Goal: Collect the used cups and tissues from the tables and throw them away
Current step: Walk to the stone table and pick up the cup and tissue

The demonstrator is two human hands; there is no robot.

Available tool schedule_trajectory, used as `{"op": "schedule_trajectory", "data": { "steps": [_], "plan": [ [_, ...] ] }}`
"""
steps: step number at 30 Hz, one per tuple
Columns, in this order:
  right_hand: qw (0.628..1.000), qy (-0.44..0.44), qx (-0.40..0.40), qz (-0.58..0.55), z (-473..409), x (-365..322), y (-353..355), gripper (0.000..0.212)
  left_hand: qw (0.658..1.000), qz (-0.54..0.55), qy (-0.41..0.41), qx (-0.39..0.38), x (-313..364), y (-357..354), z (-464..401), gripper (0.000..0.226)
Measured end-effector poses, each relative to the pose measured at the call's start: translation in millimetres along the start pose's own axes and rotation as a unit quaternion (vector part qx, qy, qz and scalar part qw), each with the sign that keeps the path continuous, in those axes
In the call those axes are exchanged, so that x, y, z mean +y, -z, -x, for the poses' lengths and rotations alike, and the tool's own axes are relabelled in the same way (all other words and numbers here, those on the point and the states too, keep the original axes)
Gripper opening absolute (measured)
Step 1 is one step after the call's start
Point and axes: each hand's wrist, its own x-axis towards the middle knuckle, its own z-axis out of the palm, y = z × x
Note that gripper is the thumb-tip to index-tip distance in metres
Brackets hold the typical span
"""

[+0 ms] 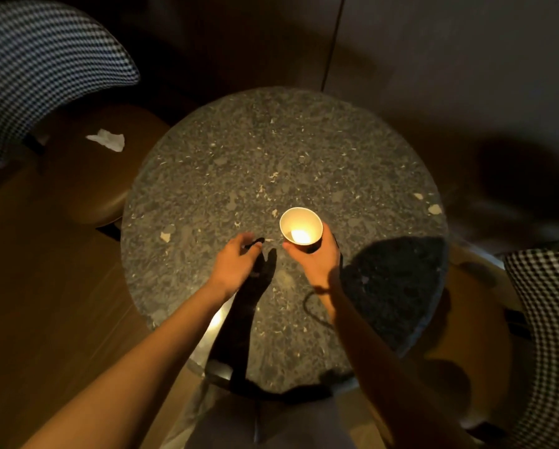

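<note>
A paper cup (301, 226), white inside and dark outside, stands upright on the round speckled stone table (271, 150). My right hand (320, 259) grips the cup from its near side, fingers curled round its wall. My left hand (236, 260) hovers just left of the cup with relaxed fingers, holding nothing. A crumpled white tissue (107, 140) lies on the brown seat of the chair (87, 163) at the left, away from both hands.
The left chair has a houndstooth backrest (42, 69). A second houndstooth chair (543, 335) with a brown seat stands at the right, close to the table's edge. Wooden floor lies at the left; a dark wall rises behind the table.
</note>
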Motion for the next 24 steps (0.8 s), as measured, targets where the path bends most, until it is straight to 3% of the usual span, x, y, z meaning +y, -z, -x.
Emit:
{"op": "schedule_trajectory", "data": {
  "steps": [3, 9, 14, 24],
  "plan": [
    [0.999, 0.014, -0.035, -0.021, 5.7, -20.1, -14.7, 0.068, 0.977, 0.194, 0.089, -0.022, 11.9, 11.1, 2.2, 0.016],
    [0.992, 0.045, -0.103, -0.048, 24.3, -66.3, -66.4, 0.076, 0.902, 0.388, 0.167, -0.088, 1.5, 70.0, 11.3, 0.028],
    [0.984, 0.081, -0.151, -0.050, 53.1, -106.4, -136.0, 0.067, 0.855, 0.485, 0.169, -0.064, -34.0, 151.5, 20.7, 0.028],
    [0.972, 0.116, -0.200, -0.048, 122.5, -169.9, -310.9, 0.073, 0.768, 0.614, 0.178, -0.033, -124.3, 332.9, 32.1, 0.035]
  ]
}}
